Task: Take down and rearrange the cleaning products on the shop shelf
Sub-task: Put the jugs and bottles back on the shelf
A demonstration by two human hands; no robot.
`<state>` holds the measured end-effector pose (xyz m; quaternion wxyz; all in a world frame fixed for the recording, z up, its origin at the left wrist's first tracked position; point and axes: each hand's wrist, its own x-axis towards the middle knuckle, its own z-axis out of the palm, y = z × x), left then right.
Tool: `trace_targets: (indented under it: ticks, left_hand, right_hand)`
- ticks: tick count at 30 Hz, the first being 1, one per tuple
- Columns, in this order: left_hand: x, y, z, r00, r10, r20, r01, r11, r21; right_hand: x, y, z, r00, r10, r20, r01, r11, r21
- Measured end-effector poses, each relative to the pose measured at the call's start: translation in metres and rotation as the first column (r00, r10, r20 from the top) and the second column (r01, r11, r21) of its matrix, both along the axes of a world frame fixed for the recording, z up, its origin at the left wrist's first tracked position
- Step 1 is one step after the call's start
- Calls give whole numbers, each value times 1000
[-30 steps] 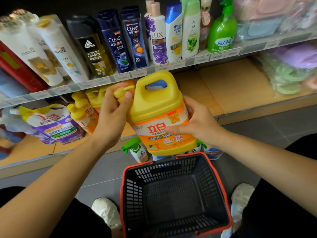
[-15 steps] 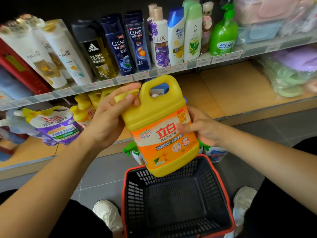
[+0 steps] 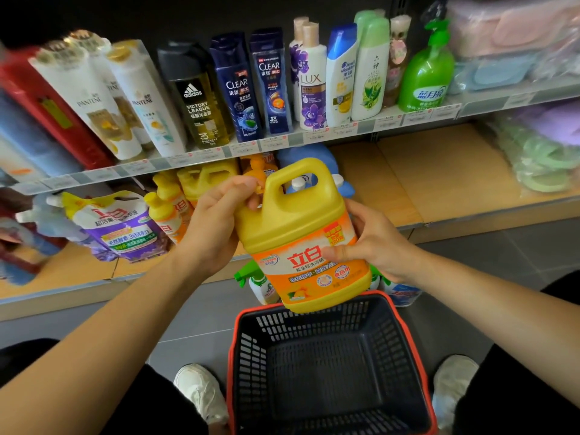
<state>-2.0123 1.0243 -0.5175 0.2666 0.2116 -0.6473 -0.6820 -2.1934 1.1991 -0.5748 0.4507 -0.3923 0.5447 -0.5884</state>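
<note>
- The shop shelf (image 3: 439, 171) has flat, wood-grain boards. Its upper tier is edged with a pale rail of price tags and carries a row of glossy upright bottles.
- A shopping basket (image 3: 326, 365) sits on the grey tiled floor, near the person. It is rectangular, of dark slotted plastic with a red rim.
- The yellow detergent jug (image 3: 292, 221) is held in the air over the basket's far edge, in front of the lower tier. It is tilted with its top to the left. It is smooth, squarish plastic with a moulded loop handle and an orange label.
- The left hand (image 3: 216, 221) curls round the jug's neck at the upper left.
- The right hand (image 3: 373, 243) grasps the jug's right side, with the thumb lying across the label.
- A soft purple refill pouch (image 3: 122, 227) leans on the lower board to the left.
- A green pump bottle (image 3: 426, 80) stands on the upper tier to the right.
</note>
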Motion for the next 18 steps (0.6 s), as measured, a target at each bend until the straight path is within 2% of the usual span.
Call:
trace_targets:
  ticks: [4, 8, 14, 18]
  left_hand:
    - [0, -1, -1, 999, -30, -17, 31, 999, 34]
    - [0, -2, -3, 1000, 30, 1, -30, 999, 40]
    - [1, -3, -7, 999, 22, 34, -17, 993, -119]
    - [1, -8, -4, 999, -43, 18, 43, 999, 14]
  right_hand:
    - [-1, -1, -1, 1000, 1, -2, -1, 1000, 8]
    - [-1, -1, 0, 1000, 12, 10, -12, 1000, 18]
    - [-4, -2, -6, 997, 4, 82, -7, 999, 33]
    - [-6, -2, -5, 982, 32, 185, -40, 998, 40]
